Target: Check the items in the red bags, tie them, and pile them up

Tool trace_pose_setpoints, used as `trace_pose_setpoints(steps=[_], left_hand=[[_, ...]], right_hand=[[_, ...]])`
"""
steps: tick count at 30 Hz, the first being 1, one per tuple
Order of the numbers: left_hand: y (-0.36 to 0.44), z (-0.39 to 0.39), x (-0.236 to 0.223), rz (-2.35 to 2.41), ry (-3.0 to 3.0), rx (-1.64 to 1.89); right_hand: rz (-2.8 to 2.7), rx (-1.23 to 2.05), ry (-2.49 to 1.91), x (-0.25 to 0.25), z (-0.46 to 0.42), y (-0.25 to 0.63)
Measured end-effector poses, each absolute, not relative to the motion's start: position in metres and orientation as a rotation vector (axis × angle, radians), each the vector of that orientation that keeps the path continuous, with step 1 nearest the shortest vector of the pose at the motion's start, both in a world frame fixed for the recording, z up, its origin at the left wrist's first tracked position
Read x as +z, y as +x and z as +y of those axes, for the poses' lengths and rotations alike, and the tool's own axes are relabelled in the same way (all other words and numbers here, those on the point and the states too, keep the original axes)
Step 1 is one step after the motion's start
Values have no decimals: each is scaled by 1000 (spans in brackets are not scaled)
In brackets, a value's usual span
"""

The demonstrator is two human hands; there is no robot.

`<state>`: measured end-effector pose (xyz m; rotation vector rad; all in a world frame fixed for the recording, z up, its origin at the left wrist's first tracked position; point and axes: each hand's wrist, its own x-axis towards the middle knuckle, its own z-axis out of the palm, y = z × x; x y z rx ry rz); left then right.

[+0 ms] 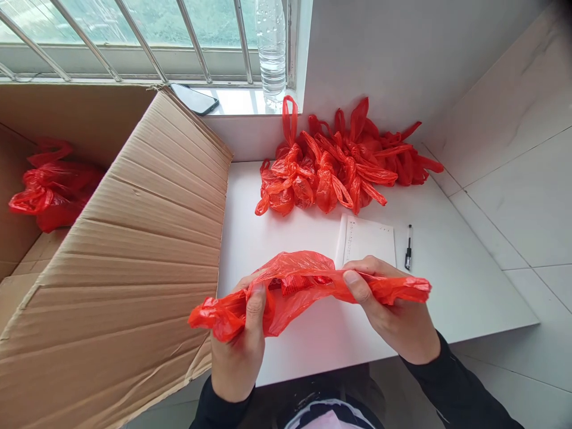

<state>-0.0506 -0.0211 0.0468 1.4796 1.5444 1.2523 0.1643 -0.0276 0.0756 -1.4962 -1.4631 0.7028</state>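
Between my two hands a red plastic bag [304,265] is stretched out over the near side of the white table [330,351]. My left hand [241,333] is closed around one handle end, thumb on top. The other handle end is gripped by my right hand [388,304], its thumb pressed on the plastic. Through the bag's parted mouth a red item with printing [301,285] shows inside; its kind I cannot make out. Behind the bag lies an open notebook [369,238], partly covered by my right hand, with a pen [408,247] to its right.
Several knotted red bags [330,173] are heaped against the back wall. At left stands a large open cardboard box [147,238] with a tied red bag [58,185] inside. A water bottle [271,53] and a phone [195,99] rest on the windowsill.
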Motion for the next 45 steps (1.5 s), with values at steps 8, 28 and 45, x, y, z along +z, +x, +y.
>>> trace_pose_setpoints(steps=[8, 28, 45], left_hand=[[-51, -22, 47, 1511, 1351, 1273], [-33, -29, 77, 1518, 1212, 1281], [-56, -41, 85, 1467, 1693, 1310]], right_hand=[[-1420, 682, -1516, 77, -28, 164], [-1449, 672, -1494, 74, -35, 170], [-1521, 481, -1352, 79, -38, 187]])
